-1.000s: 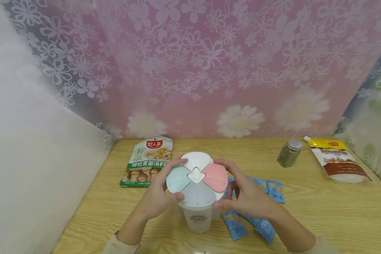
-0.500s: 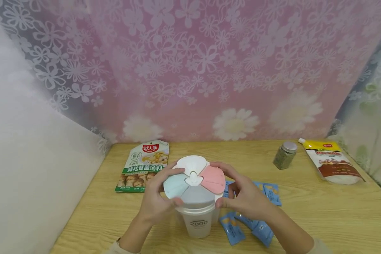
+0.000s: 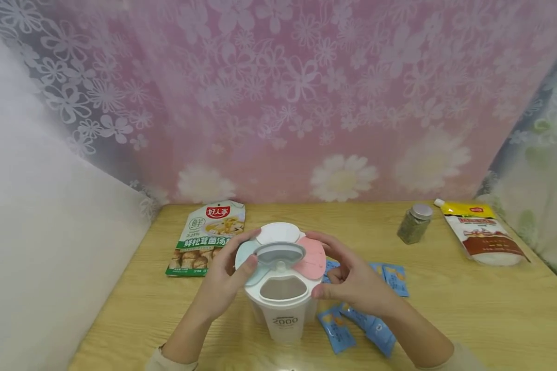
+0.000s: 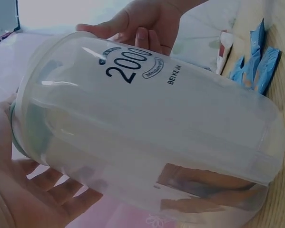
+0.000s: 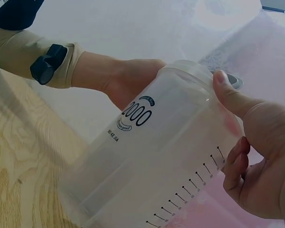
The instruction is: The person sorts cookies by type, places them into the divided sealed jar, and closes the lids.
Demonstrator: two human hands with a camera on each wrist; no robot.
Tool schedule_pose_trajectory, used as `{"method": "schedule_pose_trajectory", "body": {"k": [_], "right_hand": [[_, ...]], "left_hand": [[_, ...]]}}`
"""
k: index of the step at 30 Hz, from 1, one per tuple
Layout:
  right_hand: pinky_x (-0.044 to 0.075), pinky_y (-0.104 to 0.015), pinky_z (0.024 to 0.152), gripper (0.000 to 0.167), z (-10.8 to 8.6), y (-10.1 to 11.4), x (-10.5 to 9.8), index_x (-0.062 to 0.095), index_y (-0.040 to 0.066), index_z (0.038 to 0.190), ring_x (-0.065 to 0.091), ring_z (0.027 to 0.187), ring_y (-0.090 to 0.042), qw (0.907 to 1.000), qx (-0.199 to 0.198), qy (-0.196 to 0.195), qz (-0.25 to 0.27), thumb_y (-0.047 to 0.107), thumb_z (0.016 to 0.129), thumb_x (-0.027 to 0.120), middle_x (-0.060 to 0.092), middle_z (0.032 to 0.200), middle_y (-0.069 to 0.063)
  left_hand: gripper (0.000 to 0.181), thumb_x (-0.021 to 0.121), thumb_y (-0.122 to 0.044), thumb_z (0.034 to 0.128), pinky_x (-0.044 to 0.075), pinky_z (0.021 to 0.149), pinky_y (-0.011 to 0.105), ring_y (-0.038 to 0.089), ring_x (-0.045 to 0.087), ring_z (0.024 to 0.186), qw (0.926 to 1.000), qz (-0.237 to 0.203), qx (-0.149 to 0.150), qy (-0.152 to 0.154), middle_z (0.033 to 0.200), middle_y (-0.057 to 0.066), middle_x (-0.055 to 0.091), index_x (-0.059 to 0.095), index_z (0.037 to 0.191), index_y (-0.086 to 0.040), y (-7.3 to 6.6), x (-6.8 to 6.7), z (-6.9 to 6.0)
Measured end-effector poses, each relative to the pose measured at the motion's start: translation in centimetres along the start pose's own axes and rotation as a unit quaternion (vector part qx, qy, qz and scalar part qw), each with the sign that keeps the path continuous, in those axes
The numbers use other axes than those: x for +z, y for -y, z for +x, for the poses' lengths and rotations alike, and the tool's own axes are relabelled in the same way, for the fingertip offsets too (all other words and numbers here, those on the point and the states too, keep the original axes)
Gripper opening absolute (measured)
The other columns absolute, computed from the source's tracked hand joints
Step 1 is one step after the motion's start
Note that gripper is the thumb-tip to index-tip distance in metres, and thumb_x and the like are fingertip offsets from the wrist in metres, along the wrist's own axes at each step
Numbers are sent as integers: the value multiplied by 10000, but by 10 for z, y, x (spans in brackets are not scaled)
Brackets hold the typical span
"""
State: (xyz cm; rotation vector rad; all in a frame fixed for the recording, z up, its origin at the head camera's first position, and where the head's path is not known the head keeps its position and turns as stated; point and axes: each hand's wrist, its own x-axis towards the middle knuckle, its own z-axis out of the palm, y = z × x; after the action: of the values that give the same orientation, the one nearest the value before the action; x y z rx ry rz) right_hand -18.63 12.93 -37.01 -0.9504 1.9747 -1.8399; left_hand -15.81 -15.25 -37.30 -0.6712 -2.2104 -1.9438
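A translucent storage canister (image 3: 285, 330) marked 2000 stands upright on the table between my hands. Its round top has white, pale blue and pink petal lids. The grey front lid (image 3: 280, 253) is raised, baring an opening (image 3: 283, 289) at the front. My left hand (image 3: 225, 275) holds the top's left side, its thumb on the upper surface by the raised lid. On the other side my right hand (image 3: 359, 281) grips the rim, thumb in front and fingers behind the pink lid. Nothing shows inside the opening.
Several blue sachets (image 3: 336, 330) lie right of the canister. A mushroom soup packet (image 3: 206, 239) is behind on the left. Toward the back right are a small jar (image 3: 414, 225) of dried herbs and a spouted pouch (image 3: 485, 234). A floral curtain (image 3: 278, 103) hangs behind the table.
The canister's grey front lid has swung up and back from its closed position, uncovering the opening. My left thumb has moved up from the front edge onto the top.
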Motion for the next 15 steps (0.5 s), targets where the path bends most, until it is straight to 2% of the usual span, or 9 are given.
{"method": "schedule_pose_trajectory", "body": {"k": [4,8,15], "right_hand": [[293,-287,384,876,2,-3,-4,264,169,1582,267,456,-167,9993,58,207,313,13,868,748,330,1553,-235],[292,-307,377,870,-3,-6,-15,255,155,1587,280,466,-187,9992,50,297,270,-27,876,722,359,1531,-232],[318,-358,395,796,-11,-11,-34,302,131,1570,273,462,-204,9995,-89,259,-141,-52,895,683,532,1425,-14]], "left_hand": [[433,537,-140,1034,524,974,257,216,484,1348,9999,-49,-94,48,1529,125,434,464,1458,-97,-4,-4,0],[409,543,-147,1032,516,983,253,308,412,1410,9999,-85,-115,14,1566,132,397,480,1428,-65,-4,-1,0],[399,518,-177,1046,528,965,267,356,423,1400,9999,74,-71,-30,1571,123,392,461,1428,-74,-3,0,0]]}}
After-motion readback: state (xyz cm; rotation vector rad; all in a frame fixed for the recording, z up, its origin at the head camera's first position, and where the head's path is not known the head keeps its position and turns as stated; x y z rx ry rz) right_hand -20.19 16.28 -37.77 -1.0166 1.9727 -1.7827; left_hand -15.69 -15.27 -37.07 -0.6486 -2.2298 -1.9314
